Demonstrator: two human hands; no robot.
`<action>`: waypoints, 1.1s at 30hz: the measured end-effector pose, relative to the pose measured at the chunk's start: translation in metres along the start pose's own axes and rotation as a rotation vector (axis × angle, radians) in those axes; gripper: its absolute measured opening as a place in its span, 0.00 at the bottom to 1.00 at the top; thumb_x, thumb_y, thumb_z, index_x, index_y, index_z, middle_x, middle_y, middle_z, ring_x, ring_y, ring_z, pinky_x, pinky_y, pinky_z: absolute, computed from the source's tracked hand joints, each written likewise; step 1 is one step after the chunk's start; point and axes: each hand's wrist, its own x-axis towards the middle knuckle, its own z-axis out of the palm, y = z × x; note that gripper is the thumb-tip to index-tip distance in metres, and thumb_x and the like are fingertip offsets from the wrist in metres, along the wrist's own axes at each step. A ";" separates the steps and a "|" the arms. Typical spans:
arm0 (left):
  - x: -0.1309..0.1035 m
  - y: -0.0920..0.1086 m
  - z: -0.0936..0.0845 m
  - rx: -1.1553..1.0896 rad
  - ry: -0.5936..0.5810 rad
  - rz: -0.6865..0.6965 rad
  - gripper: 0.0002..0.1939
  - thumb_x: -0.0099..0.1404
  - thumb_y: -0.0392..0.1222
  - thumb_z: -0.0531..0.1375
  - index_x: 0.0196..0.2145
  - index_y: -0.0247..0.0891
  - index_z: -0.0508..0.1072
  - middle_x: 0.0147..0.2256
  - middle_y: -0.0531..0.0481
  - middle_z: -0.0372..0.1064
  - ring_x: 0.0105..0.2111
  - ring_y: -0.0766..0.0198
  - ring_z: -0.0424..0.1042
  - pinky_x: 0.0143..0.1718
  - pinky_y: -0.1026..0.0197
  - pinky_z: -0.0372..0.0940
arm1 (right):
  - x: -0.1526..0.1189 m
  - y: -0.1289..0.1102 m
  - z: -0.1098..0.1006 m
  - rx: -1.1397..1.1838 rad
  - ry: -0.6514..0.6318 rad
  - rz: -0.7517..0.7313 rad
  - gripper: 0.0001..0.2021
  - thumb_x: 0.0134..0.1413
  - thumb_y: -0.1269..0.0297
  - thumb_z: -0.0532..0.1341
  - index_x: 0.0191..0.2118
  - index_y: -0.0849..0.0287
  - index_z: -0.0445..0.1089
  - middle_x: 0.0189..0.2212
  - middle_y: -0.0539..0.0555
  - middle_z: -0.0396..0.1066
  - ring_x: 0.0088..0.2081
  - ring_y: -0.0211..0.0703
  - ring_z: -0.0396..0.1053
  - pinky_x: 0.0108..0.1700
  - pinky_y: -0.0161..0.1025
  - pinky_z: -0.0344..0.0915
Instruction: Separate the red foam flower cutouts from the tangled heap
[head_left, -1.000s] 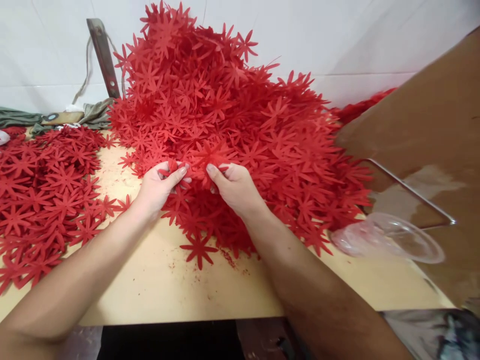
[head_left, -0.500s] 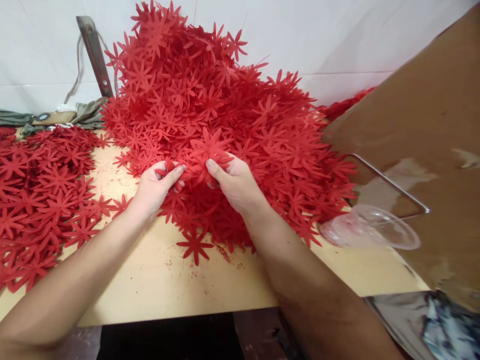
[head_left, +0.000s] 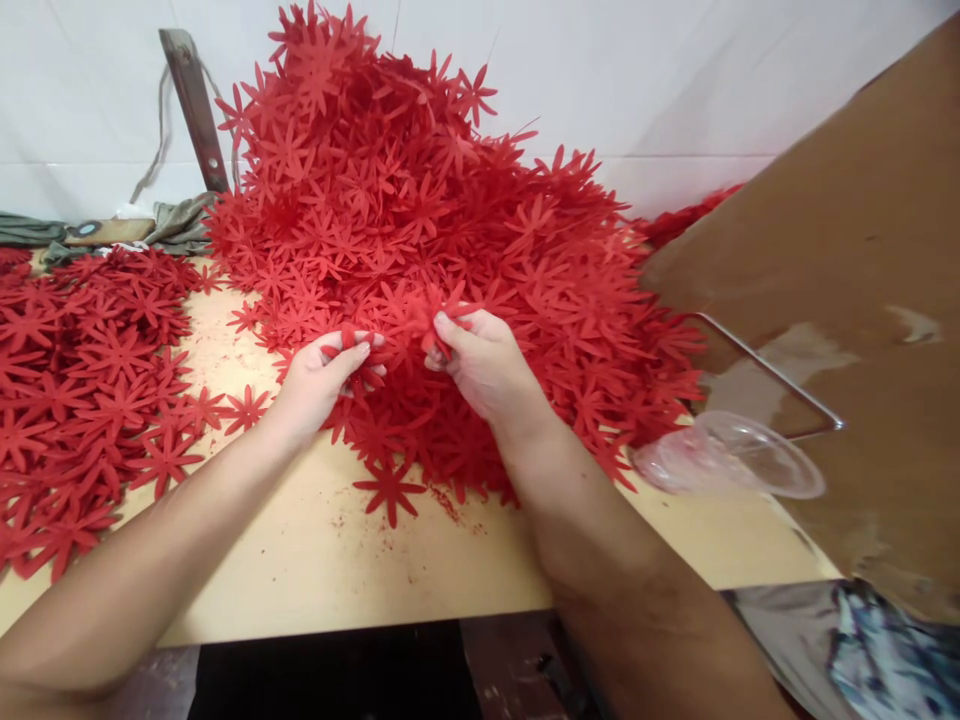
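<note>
Red flower-shaped cutouts with long narrow petals lie in a tall heap (head_left: 420, 210) against the wall. In front of it, my left hand (head_left: 319, 375) pinches a red flower cutout (head_left: 362, 378) between thumb and fingers, petals poking out around them. To its right, my right hand (head_left: 480, 350) is closed on another red flower cutout (head_left: 427, 325), held by thumb and forefinger. A gap separates the two hands. One flat flower cutout (head_left: 390, 490) lies on the wooden table (head_left: 315, 560) below them. How many layers each hand holds is hidden.
At left lies a lower spread of red cutouts (head_left: 97, 390). A brown cardboard sheet (head_left: 847, 250) leans at right, near a clear plastic container (head_left: 727, 455) and a bent metal rod (head_left: 772, 370). A metal bar (head_left: 195, 110) and grey cloth (head_left: 180, 225) are at back left.
My right hand has moved slightly right, away from my left hand. The flower cutout in it, spread open before, now looks bunched and blurred. My left hand keeps its pinch.
</note>
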 end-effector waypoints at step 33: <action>0.001 -0.001 -0.003 0.017 0.017 0.009 0.05 0.55 0.33 0.62 0.32 0.34 0.73 0.22 0.54 0.73 0.21 0.73 0.70 0.25 0.71 0.63 | 0.001 -0.001 -0.006 -0.095 0.094 -0.105 0.19 0.42 0.52 0.66 0.19 0.58 0.60 0.11 0.43 0.59 0.14 0.28 0.57 0.18 0.30 0.55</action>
